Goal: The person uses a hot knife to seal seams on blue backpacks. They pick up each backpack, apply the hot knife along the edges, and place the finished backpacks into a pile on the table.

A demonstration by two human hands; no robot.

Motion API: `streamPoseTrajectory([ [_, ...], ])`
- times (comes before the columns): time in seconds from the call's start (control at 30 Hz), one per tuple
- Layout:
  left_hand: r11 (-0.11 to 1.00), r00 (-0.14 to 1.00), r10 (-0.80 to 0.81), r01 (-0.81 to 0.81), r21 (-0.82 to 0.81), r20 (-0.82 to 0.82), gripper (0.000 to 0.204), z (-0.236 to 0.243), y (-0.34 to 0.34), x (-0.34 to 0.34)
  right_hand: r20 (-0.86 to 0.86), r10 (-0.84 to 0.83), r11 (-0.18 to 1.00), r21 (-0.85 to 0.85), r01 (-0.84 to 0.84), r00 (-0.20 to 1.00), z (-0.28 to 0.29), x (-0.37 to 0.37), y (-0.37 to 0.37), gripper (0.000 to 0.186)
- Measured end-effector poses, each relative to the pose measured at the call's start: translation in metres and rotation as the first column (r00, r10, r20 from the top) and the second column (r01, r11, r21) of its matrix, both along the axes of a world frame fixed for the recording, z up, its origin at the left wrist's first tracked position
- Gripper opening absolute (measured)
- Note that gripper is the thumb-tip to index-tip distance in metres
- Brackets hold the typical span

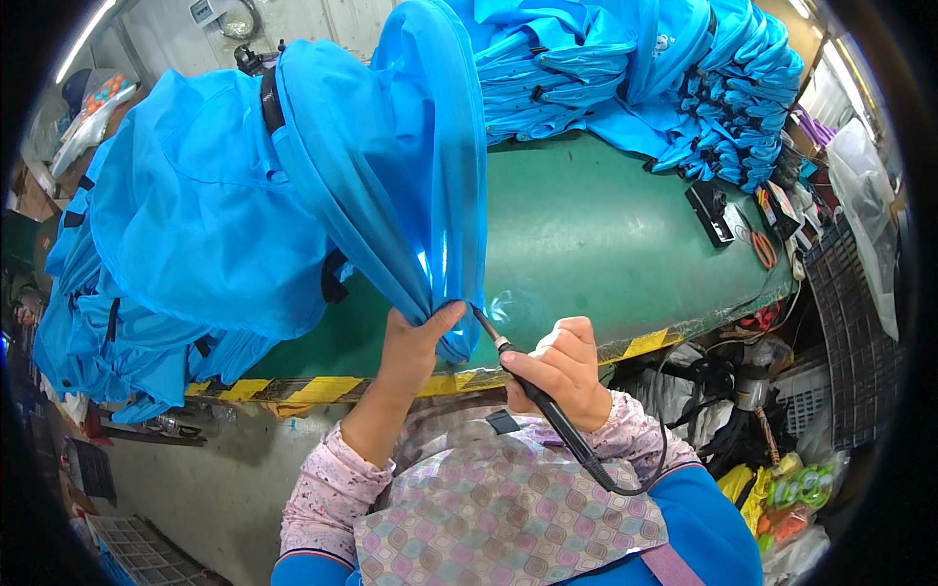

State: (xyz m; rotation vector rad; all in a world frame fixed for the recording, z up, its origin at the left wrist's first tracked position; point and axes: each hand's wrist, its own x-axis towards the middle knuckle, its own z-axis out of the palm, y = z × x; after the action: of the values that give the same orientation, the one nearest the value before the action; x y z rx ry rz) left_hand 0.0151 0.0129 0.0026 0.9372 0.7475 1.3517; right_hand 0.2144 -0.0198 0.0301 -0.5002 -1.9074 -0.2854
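Note:
My left hand (pixel 410 347) grips the lower edge of a tall, looped blue fabric piece (pixel 342 166) that stands over the green table (pixel 611 234), its thumb pressed on the folded hem. My right hand (pixel 567 376) is closed on a black corded hot-tip tool (pixel 547 415), like a soldering iron. The slim metal tip of that tool meets the fabric just right of my left thumb. More blue fabric pieces with black straps (pixel 127 244) lie heaped at the left, hanging over the front edge.
Stacked blue fabric pieces (pixel 547 78) cover the back of the table. At the right sit a black box (pixel 708 215), orange-handled scissors (pixel 762 249), a dark wire rack (pixel 845 332) and bags (pixel 743 488). Yellow-black tape (pixel 322 389) lines the front edge.

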Motion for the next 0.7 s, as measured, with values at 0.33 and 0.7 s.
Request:
streamPoseTrajectory([
  [0.33, 1.000, 0.996, 0.011, -0.010, 0.004, -0.091, 0.031, -0.001, -0.003, 0.003, -0.004, 0.018, 0.981, -0.192, -0.018, 1.000, 0.018, -0.003, 0.006, 0.040],
  [0.7, 0.984, 0.983, 0.177, -0.176, -0.030, 0.041, 0.050, -0.002, -0.029, -0.002, -0.037, -0.082, 0.995, -0.067, 0.079, 0.996, 0.019, -0.017, 0.072, 0.050],
])
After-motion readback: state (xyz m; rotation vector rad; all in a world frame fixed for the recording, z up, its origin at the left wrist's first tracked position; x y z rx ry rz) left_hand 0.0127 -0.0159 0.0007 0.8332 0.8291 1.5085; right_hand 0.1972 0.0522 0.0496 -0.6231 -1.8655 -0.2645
